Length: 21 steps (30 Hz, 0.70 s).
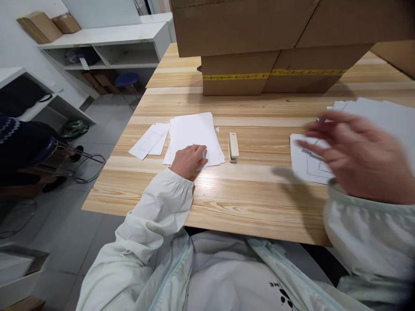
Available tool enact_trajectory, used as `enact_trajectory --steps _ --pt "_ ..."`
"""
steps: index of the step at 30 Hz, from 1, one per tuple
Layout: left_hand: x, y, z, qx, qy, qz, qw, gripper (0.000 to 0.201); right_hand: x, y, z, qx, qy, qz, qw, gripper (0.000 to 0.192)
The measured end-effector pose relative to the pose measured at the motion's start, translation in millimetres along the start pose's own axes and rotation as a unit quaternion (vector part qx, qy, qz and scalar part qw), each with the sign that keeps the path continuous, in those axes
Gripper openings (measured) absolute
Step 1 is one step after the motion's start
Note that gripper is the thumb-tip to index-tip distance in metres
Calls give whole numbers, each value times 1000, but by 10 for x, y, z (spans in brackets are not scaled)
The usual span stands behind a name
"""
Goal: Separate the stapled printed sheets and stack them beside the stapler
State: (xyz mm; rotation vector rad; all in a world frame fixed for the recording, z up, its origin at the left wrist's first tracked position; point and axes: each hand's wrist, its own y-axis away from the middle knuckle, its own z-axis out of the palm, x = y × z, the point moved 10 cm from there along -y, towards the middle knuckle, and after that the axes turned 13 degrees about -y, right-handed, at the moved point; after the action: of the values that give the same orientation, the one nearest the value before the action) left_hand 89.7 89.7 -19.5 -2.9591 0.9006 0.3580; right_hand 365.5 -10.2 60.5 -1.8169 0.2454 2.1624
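My left hand (pixel 189 160) rests with curled fingers on the near edge of a stack of white paper sheets (pixel 194 134) on the wooden table (pixel 246 194). A cream stapler (pixel 232 147) lies just right of that stack. My right hand (pixel 353 155) hovers blurred, fingers spread, above another pile of white sheets (pixel 308 166) at the right; nothing is seen in it. A few smaller printed sheets (pixel 149 141) lie left of the stack.
Large cardboard boxes (pixel 269 43) with yellow tape stand at the back of the table. More white paper (pixel 382 114) spreads at the far right. White shelving (pixel 106 47) with boxes lines the left wall; a stool (pixel 127 80) and a wire-legged chair (pixel 74 164) stand on the floor.
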Motion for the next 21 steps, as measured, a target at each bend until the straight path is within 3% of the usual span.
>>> enact_trajectory --steps 2,4,7,12,21 --pt "-11 12 5 8 5 -4 1000 38 254 23 666 -106 -79 117 984 28" --pt "-30 27 -3 28 22 -6 999 40 474 7 1180 -160 -123 193 960 26" --pt "-73 49 -13 53 55 -11 997 42 760 -135 1592 -176 -126 232 948 25" --pt "-93 61 -19 58 79 -15 995 42 1085 -263 1687 -155 -53 253 954 25" --pt "-95 57 -3 49 81 -26 995 45 1131 -234 1751 -158 -44 260 952 21"
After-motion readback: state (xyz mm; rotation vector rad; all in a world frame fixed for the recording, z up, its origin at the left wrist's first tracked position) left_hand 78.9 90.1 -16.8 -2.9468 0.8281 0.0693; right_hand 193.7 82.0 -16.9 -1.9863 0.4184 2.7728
